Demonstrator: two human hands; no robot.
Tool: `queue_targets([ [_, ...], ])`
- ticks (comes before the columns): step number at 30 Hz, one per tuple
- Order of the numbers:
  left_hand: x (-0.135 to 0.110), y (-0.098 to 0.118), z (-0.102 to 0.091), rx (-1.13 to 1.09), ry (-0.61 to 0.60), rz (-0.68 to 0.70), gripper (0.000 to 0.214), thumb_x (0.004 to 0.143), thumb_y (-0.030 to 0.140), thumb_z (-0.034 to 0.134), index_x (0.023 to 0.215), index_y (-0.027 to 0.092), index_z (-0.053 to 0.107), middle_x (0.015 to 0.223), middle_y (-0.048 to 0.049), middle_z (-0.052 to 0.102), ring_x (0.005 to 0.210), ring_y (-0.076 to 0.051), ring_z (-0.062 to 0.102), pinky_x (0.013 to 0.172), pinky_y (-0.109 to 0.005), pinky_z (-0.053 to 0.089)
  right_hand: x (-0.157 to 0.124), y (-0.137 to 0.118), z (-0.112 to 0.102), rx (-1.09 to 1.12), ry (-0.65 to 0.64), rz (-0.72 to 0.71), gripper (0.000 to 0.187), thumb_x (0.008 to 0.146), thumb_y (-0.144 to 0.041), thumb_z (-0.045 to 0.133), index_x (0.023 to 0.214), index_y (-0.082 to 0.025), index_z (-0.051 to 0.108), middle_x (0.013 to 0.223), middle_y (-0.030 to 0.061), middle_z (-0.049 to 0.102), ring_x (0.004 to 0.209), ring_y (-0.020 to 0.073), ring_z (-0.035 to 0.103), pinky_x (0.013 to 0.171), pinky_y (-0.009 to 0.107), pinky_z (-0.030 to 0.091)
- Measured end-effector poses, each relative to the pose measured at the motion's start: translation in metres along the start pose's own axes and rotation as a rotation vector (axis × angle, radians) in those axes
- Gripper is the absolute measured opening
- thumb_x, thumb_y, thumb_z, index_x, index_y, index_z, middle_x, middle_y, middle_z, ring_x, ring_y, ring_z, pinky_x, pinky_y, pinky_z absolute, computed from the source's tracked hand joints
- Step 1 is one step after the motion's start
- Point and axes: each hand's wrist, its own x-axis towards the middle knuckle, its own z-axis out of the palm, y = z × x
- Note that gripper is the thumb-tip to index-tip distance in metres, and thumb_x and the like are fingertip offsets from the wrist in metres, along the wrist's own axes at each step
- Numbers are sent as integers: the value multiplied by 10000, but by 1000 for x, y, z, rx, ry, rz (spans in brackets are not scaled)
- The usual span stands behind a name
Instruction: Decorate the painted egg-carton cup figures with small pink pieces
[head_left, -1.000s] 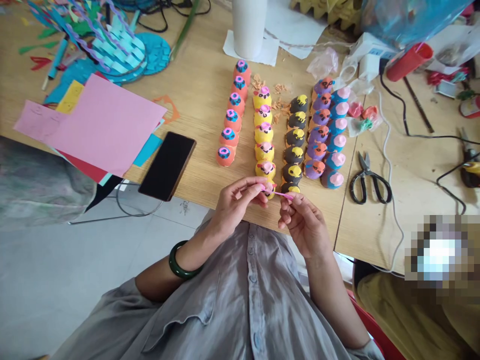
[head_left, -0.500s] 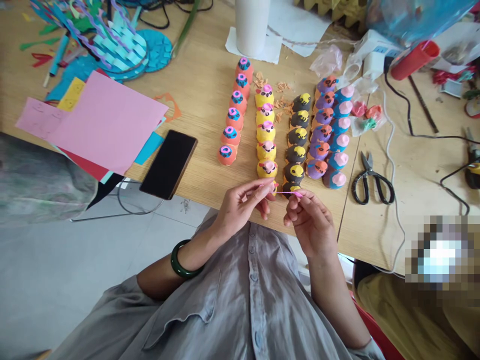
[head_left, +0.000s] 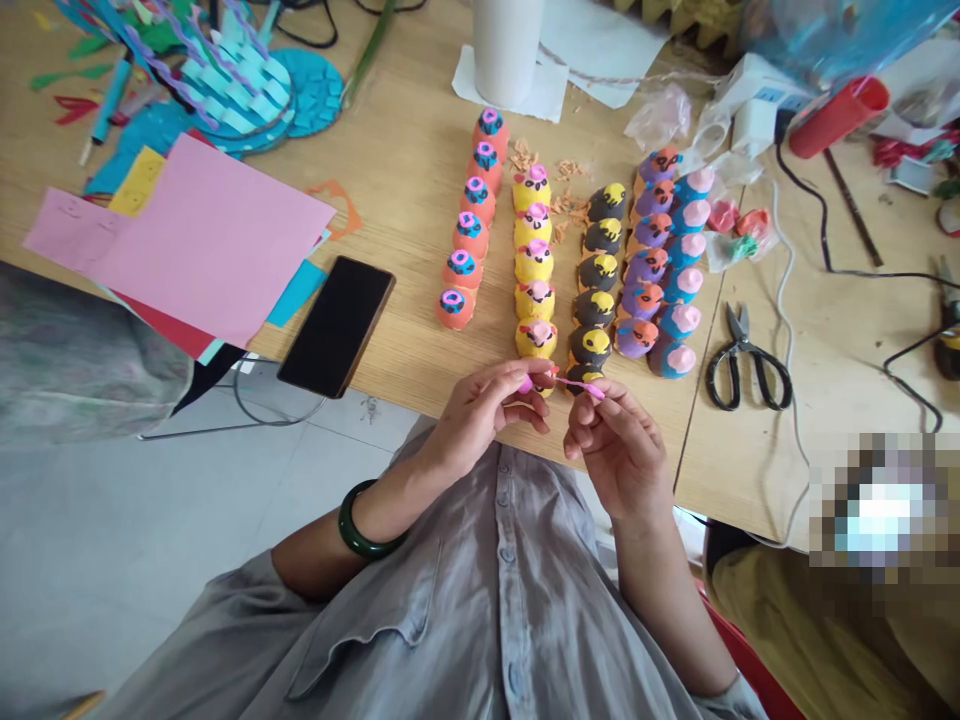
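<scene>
A thin strand of pink modelling clay point(head_left: 592, 390) stretches between my two hands at the table's front edge. My left hand point(head_left: 491, 405) pinches one end, where a small pink lump shows under the fingers. The other end is held between thumb and fingertips of my right hand point(head_left: 622, 435). Just beyond the hands run rows of painted egg-carton bumps. The yellow row point(head_left: 534, 262) has pink and red clay parts, and the black row point(head_left: 592, 272) has yellow ones. My fingers partly cover the nearest bumps of both.
An orange row point(head_left: 460, 270), a purple row point(head_left: 643, 267) and a blue row point(head_left: 684, 282) flank these. Scissors point(head_left: 742, 365) lie right, a phone point(head_left: 337, 325) and pink paper point(head_left: 225, 240) left. A white cylinder point(head_left: 506, 55) stands behind. Another person sits at the right.
A pink lump now shows at my left fingertips, and the strand slants slightly downward to my right hand. My left fingers have spread a little. Both hands stay in nearly the same place.
</scene>
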Motion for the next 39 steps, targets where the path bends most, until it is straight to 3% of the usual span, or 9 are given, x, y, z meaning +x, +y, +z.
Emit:
queue_targets([
  [4,0,0,1,11,-22,-18,294,891,345,686,1097,152,770,1063,-99,730,782,-144,687,679,-279,616,-2,-1,2,-14,-18,13,125,869,-337,663,946,-243,693,722,-30,580,534,98,528,471,228,564],
  [9,-1,-1,1,116,32,-21,286,830,302,771,1077,158,777,860,-32,711,666,-89,627,637,-219,566,-5,-4,3,-1,-36,-5,116,881,-319,651,947,-245,710,715,-25,584,537,99,532,462,220,556],
  [18,-5,1,0,284,-103,-45,275,820,338,784,1025,154,791,744,-12,661,623,-100,619,617,-228,527,-4,-1,4,-56,-29,36,136,878,-341,649,959,-249,708,700,-32,559,530,95,494,459,222,554],
  [24,-3,-3,-2,350,-97,-37,229,838,370,775,933,162,785,641,29,572,539,-68,538,523,-198,439,-7,1,3,-111,1,1,147,889,-346,680,973,-239,737,636,-43,509,516,91,414,434,204,508],
  [27,-2,-6,-2,274,-64,-35,252,833,404,775,913,166,785,622,35,544,530,-63,500,514,-201,423,-9,5,2,-225,23,-71,146,906,-337,684,1012,-249,733,673,-39,550,529,94,448,464,225,524],
  [30,-1,-6,1,155,-41,-69,260,808,419,786,835,161,781,660,25,544,549,-62,467,502,-202,430,-12,10,1,-417,38,-186,176,905,-304,703,1074,-261,723,796,-15,649,601,111,570,529,254,563],
  [33,-1,-2,3,69,-46,-144,269,795,422,782,768,154,771,680,13,547,560,-63,450,484,-198,422,-13,13,1,-691,65,-374,238,894,-255,714,1131,-276,716,922,19,703,739,157,658,635,304,605],
  [36,-4,2,6,20,-54,-187,232,774,383,795,799,152,790,667,18,520,554,-56,423,464,-186,390,-11,17,0,-911,84,-601,312,873,-171,722,1157,-300,713,959,29,722,752,167,664,685,334,617],
  [39,-6,3,5,29,-75,-190,221,786,357,789,871,154,808,654,27,483,546,-50,403,453,-176,356,-8,21,-3,-927,118,-703,308,872,-131,711,1124,-306,727,973,32,738,740,168,684,665,335,624],
])
